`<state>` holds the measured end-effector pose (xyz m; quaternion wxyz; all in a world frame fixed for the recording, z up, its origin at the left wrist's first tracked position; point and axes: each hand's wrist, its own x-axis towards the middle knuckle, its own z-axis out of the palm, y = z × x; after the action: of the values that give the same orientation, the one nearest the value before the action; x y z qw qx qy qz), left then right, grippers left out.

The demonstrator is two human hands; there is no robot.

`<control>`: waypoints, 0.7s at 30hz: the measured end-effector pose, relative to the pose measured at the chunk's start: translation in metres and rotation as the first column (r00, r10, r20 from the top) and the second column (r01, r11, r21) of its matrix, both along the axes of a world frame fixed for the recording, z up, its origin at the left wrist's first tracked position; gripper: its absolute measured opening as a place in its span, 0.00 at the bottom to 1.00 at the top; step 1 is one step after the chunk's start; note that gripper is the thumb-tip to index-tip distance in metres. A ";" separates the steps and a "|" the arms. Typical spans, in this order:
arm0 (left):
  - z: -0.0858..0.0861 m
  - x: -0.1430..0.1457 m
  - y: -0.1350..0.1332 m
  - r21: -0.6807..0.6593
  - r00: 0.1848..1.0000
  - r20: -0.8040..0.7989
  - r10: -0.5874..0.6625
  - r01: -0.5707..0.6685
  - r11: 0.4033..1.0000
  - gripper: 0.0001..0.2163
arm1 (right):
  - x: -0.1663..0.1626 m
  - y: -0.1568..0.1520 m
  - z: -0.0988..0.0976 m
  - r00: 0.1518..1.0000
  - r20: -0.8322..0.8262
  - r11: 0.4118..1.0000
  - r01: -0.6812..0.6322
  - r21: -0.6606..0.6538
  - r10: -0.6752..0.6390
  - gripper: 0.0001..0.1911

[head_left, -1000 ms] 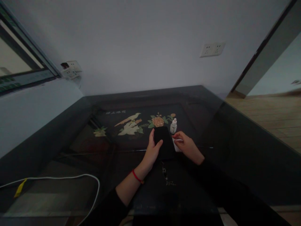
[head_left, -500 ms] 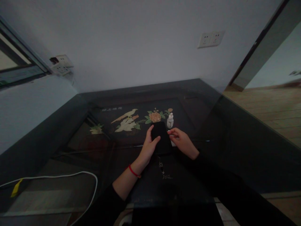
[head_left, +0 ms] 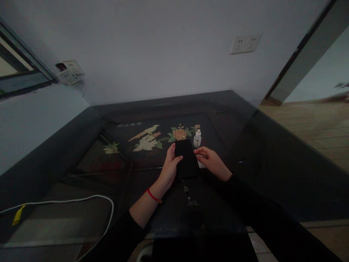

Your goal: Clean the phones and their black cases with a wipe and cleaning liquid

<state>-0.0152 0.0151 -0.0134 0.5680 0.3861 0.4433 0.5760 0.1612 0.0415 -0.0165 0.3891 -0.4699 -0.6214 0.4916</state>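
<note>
My left hand (head_left: pixel 170 163) grips a black smartphone (head_left: pixel 187 163) by its left edge, with the thumb lying over the dark face. From the phone's lower end a beaded charm strap (head_left: pixel 187 193) trails onto the table. At the phone's right edge is my right hand (head_left: pixel 214 162), thumb and forefinger pinched together; whatever is between them is too small to make out. Part of a flat white item (head_left: pixel 201 164) shows below those fingers. Just behind the right hand a small clear bottle (head_left: pixel 197 139) with a white cap stands upright.
The dark glossy table (head_left: pixel 261 145) has a bird-and-flower inlay (head_left: pixel 147 136) and meets the wall at the back. A white cable (head_left: pixel 62 201) with a yellow tag (head_left: pixel 17 215) crosses the left front. Wall sockets (head_left: pixel 245 44) are above the table.
The view has shifted very slightly. My left thumb has slid a little leftward on the phone. My right hand keeps its pinch beside the phone's edge, and the bottle stays in place.
</note>
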 end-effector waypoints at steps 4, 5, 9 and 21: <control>0.000 0.000 0.000 -0.009 1.000 0.029 0.012 -0.011 1.000 0.30 | -0.001 -0.004 0.001 1.000 0.002 1.000 -0.010 0.001 0.010 0.08; 0.000 0.000 0.000 -0.010 0.999 0.036 0.013 -0.013 1.000 0.30 | -0.002 -0.004 0.001 1.000 0.003 1.000 -0.010 0.001 0.010 0.08; 0.001 -0.001 0.000 -0.011 0.998 0.060 0.018 -0.017 1.000 0.31 | -0.001 -0.003 0.000 1.000 0.008 1.000 -0.011 0.010 0.011 0.08; 0.004 0.001 -0.003 -0.028 0.995 0.100 0.025 -0.022 0.999 0.30 | -0.001 -0.003 0.002 0.998 0.053 0.999 -0.036 0.038 0.034 0.09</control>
<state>-0.0139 0.0116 -0.0096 0.5880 0.3438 0.4265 0.5951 0.1599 0.0384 -0.0142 0.3731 -0.4641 -0.6490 0.4735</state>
